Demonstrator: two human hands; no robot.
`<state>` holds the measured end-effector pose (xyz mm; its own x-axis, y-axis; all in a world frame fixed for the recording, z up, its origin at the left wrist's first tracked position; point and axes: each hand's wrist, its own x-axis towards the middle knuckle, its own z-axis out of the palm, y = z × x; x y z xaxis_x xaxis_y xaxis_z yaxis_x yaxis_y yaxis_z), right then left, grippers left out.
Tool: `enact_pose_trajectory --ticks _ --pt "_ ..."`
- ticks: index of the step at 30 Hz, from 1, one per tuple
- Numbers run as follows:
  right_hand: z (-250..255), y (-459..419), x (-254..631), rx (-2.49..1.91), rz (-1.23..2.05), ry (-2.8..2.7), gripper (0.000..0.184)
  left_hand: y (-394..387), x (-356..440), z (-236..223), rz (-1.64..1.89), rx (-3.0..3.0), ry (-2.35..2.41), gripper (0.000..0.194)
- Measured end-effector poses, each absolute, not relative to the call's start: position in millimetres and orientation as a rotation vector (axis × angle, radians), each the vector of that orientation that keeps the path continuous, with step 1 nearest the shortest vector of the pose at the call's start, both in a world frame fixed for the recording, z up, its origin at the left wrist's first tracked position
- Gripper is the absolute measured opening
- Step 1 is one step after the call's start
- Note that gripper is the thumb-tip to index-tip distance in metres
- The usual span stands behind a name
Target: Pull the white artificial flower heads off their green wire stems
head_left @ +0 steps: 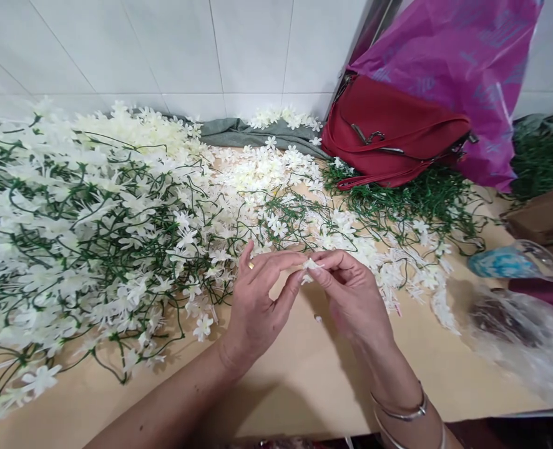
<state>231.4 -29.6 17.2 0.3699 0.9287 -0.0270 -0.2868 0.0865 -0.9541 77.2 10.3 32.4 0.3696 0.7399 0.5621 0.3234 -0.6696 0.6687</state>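
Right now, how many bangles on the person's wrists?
2, both on the right wrist: one bangle higher on the forearm, a second bangle near the bottom frame edge. The left wrist is bare. More could sit below the frame.

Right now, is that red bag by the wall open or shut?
Shut, as far as shows: the red bag lies on its side, flap down over the front, no contents showing.
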Motion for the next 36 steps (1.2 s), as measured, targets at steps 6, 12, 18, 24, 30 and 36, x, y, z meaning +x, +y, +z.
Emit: enact_pose_trajectory --ticks 6,12,18,24,30,36 --pt "24 -27 226 -1.098 1.178 -0.529 0.025 11 78 31 1.193 2.059 0.93 0.014" --pt "26 -25 224 -1.001 1.297 -0.447 0.024 10 81 25 1.081 1.984 0.919 0.023" --pt "26 -26 228 -1.027 1.16 -0.55 0.021 12 81 24 1.125 2.097 0.972 0.027" --pt "22 -29 226 -1.076 1.091 -0.704 0.013 13 79 29 1.256 2.117 0.931 0.015" --pt "16 -30 224 -1.143 0.971 -0.804 0.011 15 76 29 1.294 2.094 0.868 0.013" --pt "12 -31 224 -1.134 0.907 -0.854 0.008 14 79 26 1.313 2.051 0.87 0.012"
